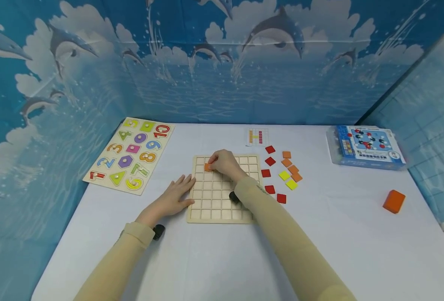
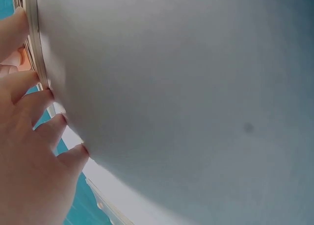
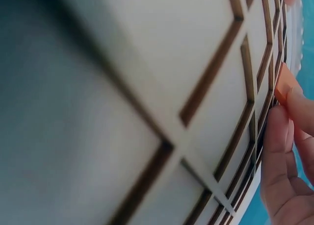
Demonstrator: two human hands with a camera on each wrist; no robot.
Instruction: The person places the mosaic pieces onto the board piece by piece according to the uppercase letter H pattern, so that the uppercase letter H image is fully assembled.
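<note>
A wooden grid board (image 1: 206, 205) lies on the white table in the head view. Over its upper left part, my right hand (image 1: 225, 164) pinches an orange square tile (image 1: 208, 167) between thumb and fingers. The right wrist view shows the same orange tile (image 3: 286, 83) tilted against the grid bars, fingertips (image 3: 275, 122) right at the board. My left hand (image 1: 172, 198) is spread flat beside the board, its thumb and fingertips at the left edge. In the left wrist view, the left hand (image 2: 34, 122) has straight fingers along that edge.
Right of the board lie several red tiles (image 1: 265, 173), orange tiles (image 1: 287, 162) and two yellow tiles (image 1: 291, 184). A pattern card (image 1: 257, 136) lies behind it. A number puzzle board (image 1: 125, 156) is at left; a boxed set (image 1: 368, 147) and an orange block (image 1: 394, 201) are at right.
</note>
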